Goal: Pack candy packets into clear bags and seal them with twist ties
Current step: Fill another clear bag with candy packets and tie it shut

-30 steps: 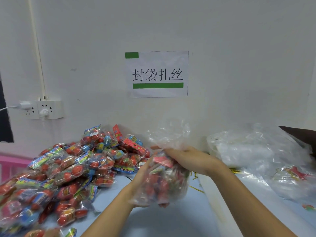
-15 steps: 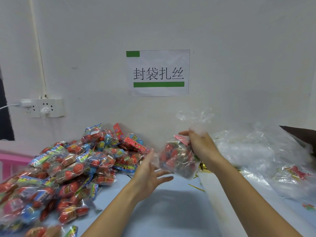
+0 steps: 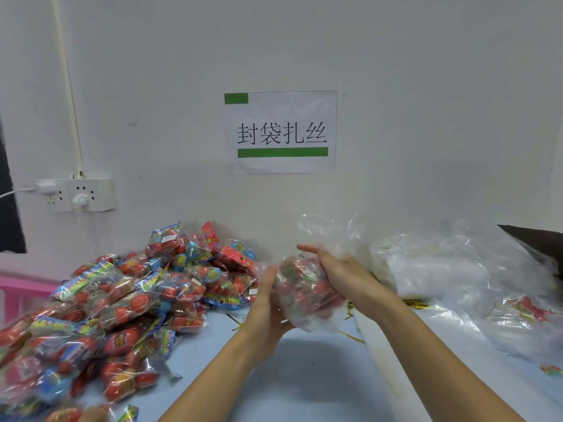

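A clear bag (image 3: 307, 287) filled with red candy packets hangs above the table, between both hands. My right hand (image 3: 344, 278) grips its upper right side, fingers curled round the plastic below the loose open top. My left hand (image 3: 266, 306) lies flat against the bag's left and lower side with straight fingers. The bag is blurred. A large heap of candy packets (image 3: 128, 300) covers the table's left side. Thin gold twist ties (image 3: 350, 333) lie on the table under and behind the bag.
A pile of empty clear bags (image 3: 441, 269) sits at the right, with another bag holding a packet (image 3: 524, 312) nearer. A wall socket (image 3: 79, 194) and a paper sign (image 3: 280, 132) are on the wall. A pink basket (image 3: 18, 287) is at far left.
My right hand had carried the filled bag up and right while my left hand let go. Now the bag is back nearer the middle and my left hand presses against it again.
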Demonstrator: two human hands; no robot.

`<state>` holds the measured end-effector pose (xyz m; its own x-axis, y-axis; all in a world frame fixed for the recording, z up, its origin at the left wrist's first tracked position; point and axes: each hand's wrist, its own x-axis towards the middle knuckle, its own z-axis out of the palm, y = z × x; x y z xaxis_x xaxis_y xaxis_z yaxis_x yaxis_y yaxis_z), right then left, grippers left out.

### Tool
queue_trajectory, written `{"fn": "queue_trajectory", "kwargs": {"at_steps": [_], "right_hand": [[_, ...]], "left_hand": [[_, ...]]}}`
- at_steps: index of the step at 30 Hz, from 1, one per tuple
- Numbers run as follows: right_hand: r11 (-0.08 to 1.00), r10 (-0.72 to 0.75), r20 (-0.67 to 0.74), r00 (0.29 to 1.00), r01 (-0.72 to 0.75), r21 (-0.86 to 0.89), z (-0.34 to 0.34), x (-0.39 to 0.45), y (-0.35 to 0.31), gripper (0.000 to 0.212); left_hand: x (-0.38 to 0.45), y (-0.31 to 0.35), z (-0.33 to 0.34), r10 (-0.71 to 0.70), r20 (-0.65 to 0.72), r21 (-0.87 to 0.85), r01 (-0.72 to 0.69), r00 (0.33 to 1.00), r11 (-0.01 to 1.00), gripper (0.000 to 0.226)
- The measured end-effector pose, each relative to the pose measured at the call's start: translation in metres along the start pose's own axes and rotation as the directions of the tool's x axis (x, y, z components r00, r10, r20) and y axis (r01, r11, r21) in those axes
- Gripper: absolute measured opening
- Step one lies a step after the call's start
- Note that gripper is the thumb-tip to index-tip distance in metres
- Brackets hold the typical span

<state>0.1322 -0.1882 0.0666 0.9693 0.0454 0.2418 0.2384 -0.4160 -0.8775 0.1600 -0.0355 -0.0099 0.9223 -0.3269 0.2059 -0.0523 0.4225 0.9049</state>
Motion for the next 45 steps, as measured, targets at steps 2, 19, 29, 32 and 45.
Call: {"fn": "queue_trajectory", "kwargs": {"at_steps": [2,19,29,32,45], "right_hand": [[0.997,-0.041,0.125,0.991,0.048,-0.054,-0.002,-0.006,-0.002,0.039],[0.995,0.023,0.23,0.973,0.001,-0.103,0.013,-0.005,0.018,0.032],[0.962,-0.015,0.276,0.961,0.089,-0.257,0.033,-0.006,0.017,0.036],[0.957,-0.023,0.217,0.976,0.084,-0.276,0.044,-0.005,0.018,0.03],[0.97,-0.231,-0.132,0.964,0.239,0.049,0.07,-0.001,0.032,0.015]], "left_hand": [[0.0,-0.002,-0.005,-0.114,0.032,-0.094,0.117,0.993,0.989,0.087],[-0.002,0.012,0.013,0.268,-0.087,0.568,-0.173,0.959,0.805,0.029],[-0.008,0.049,0.015,0.229,0.207,0.637,-0.308,0.951,0.707,0.013],[-0.006,0.047,0.014,0.317,0.094,0.633,-0.302,0.944,0.712,0.023],[0.003,0.04,0.001,0.251,-0.308,0.36,-0.132,0.918,0.924,0.017]]}}
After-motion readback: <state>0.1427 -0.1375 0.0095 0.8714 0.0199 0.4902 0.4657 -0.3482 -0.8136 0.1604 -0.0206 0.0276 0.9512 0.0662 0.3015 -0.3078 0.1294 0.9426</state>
